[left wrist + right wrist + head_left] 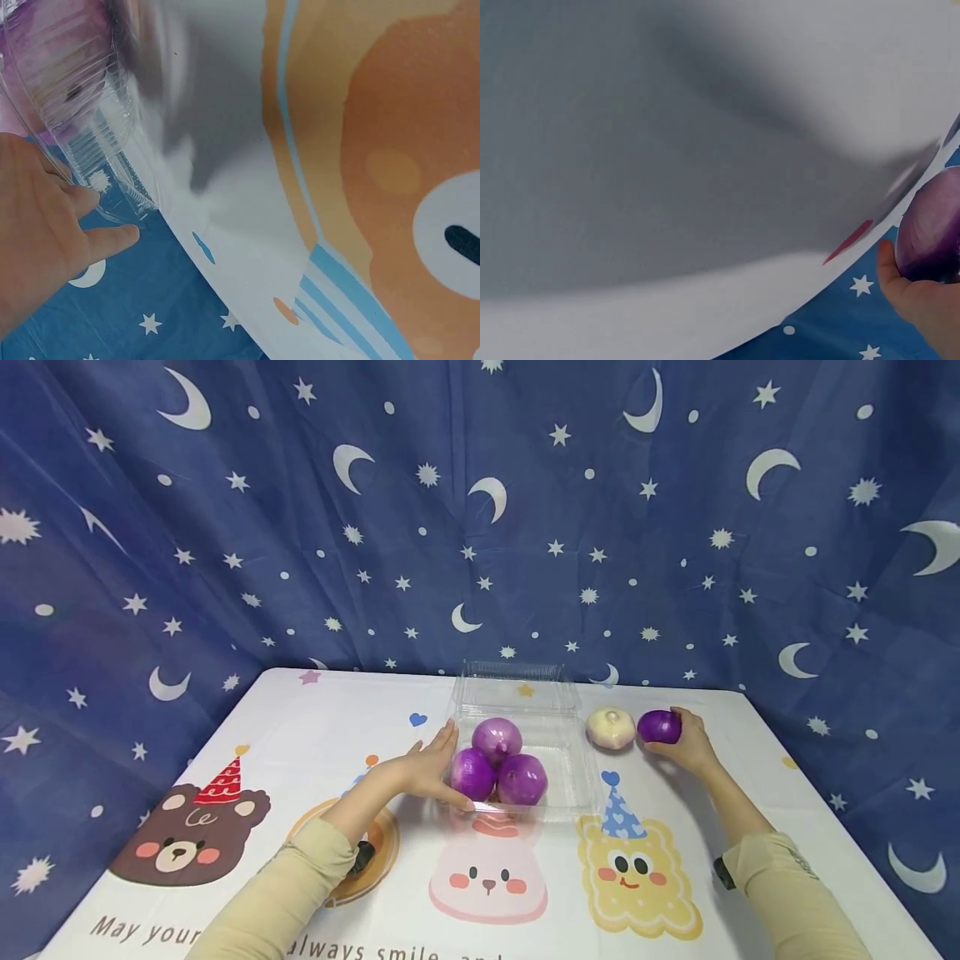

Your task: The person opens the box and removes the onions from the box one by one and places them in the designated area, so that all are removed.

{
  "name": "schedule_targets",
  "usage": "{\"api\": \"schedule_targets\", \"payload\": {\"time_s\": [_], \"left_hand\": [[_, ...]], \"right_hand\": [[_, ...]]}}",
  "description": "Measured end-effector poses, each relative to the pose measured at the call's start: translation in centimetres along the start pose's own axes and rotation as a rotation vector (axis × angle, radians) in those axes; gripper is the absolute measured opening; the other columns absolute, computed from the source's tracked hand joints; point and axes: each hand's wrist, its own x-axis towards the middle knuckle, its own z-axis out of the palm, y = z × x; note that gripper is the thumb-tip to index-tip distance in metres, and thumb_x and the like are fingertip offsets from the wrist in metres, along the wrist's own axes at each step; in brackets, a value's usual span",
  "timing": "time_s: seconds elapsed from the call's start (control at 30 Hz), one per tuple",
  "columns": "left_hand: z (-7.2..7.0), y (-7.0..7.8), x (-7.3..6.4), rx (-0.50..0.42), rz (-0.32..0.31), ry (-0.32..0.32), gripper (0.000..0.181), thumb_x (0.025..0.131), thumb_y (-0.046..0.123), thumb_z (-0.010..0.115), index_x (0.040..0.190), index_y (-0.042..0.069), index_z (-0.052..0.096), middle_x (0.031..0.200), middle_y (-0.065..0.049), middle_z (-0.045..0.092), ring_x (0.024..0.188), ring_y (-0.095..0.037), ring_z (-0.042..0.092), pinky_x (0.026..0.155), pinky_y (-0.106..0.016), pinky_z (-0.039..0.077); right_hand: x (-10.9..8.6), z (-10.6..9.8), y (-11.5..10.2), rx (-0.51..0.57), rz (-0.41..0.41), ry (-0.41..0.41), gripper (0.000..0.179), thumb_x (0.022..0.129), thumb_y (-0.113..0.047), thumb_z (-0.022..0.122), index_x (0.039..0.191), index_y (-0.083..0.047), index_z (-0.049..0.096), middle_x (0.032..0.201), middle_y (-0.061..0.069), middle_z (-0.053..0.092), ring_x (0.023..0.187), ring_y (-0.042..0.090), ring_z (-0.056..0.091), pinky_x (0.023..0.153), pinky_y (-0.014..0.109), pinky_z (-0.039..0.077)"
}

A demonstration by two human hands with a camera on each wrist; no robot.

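A clear plastic clamshell box (570, 781) stands on the table with its lid (487, 689) folded back. Inside, at its left, three purple onions (497, 740) lie close together. My left hand (429, 770) rests against the box's left side, fingers spread; in the left wrist view, the hand (45, 225) touches the ribbed plastic wall (97, 142). To the right of the box, my right hand (692, 745) holds another purple onion (659, 727) between thumb and fingers. A whitish onion (611, 728) sits just left of it. The right wrist view shows this purple onion (934, 229) only partly.
A white tablecloth (360, 702) printed with cartoon figures covers the table. Behind it hangs a dark blue curtain (420, 568) with moons and stars, close to the table's back edge and sides.
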Motion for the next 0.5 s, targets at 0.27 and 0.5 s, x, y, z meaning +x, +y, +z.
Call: {"api": "schedule_targets", "payload": {"time_s": [0.27,0.5], "left_hand": [[0.29,0.06,-0.15,0.007,-0.003,0.007,0.125,0.071,0.061,0.070,0.148,-0.007,-0.002,0.156,-0.021,-0.014,0.147,-0.031,-0.004,0.117,-0.058,0.002],[0.15,-0.02,-0.08,0.023,-0.005,0.006,0.126,0.071,0.062,0.070,0.148,-0.007,-0.003,0.156,-0.021,-0.014,0.147,-0.032,-0.005,0.117,-0.058,0.003]], "right_hand": [[0.15,0.46,-0.02,0.006,0.023,-0.036,0.091,0.076,-0.014,0.074,0.138,0.019,0.017,0.134,0.045,0.024,0.122,0.058,0.032,0.106,0.066,0.027],[0.23,0.68,-0.43,0.016,0.051,-0.050,0.093,0.076,-0.015,0.073,0.140,0.017,0.014,0.135,0.045,0.022,0.123,0.058,0.031,0.107,0.065,0.026]]}}
